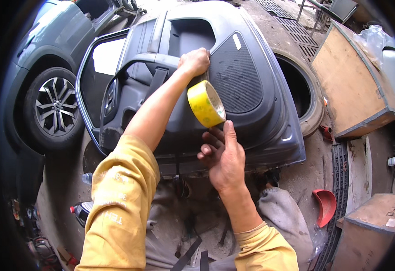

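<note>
A grey car door (270, 97) lies in front of me with its dark inner trim panel (247, 133) facing up. Over the panel, my right hand (227, 158) grips the lower rim of a roll of yellow packing tape (205, 106) with thumb and fingers. My left hand (195, 62) is closed beside the panel's recess (190, 34), near the perforated speaker cover (236, 77). A see-through strip of tape seems to run from the roll up to the left hand; its fingertips are hidden.
A car with a black wheel (55, 101) stands at left. Beneath the door's right side lies a tire (312, 97). Wooden boxes (349, 81) and a red curved scoop-like piece (325, 207) are at right. A dark bottle (82, 212) stands near my left sleeve.
</note>
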`<state>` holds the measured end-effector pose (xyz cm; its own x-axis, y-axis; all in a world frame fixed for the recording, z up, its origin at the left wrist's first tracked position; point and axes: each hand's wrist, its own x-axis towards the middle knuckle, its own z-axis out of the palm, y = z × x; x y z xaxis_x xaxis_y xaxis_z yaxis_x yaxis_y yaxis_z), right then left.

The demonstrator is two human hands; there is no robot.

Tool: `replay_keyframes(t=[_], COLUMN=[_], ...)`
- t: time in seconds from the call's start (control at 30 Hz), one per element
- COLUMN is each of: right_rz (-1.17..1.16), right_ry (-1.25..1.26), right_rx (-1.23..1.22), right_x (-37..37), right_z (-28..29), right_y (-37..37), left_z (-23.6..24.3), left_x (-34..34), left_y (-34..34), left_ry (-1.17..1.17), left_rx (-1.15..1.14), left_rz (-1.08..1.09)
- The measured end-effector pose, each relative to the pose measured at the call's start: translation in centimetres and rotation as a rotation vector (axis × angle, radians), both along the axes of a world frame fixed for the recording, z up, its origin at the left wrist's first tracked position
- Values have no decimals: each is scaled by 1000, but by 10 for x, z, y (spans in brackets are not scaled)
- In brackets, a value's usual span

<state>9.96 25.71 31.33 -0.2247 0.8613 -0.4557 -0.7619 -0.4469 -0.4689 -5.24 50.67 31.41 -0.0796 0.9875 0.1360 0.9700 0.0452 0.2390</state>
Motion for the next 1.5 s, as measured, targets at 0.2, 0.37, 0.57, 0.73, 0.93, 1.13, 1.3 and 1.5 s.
replay_keyframes(t=[0.2,0.37,0.57,0.73,0.93,1.13,1.3,1.5], right_rz=[-626,-85,66,112,182,97,86,103], right_ry=[-1383,-1322,-1091,-985,-932,-885,-887,-870], right_rx=[1044,1059,491,301,398,404,546,501], right_x=[1,-29,13,45,61,108,102,114], right_z=[-29,-2,-32,-40,-23,10,11,29], right_y=[3,17,-108,-190,-231,-264,-292,-312], left_z=[-2,-21,-39,-46,-51,-65,-218,-284], left_x=[-6,-16,-24,-32,-54,49,68,85], left_y=[-33,-49,-65,-74,-163,-445,-506,-553], left_ry=[137,201,170,31,-194,-712,-734,-970], left_rx=[-20,39,15,95,351,561,-171,-352], left_rz=[12,18,28,-71,-147,-241,76,23])
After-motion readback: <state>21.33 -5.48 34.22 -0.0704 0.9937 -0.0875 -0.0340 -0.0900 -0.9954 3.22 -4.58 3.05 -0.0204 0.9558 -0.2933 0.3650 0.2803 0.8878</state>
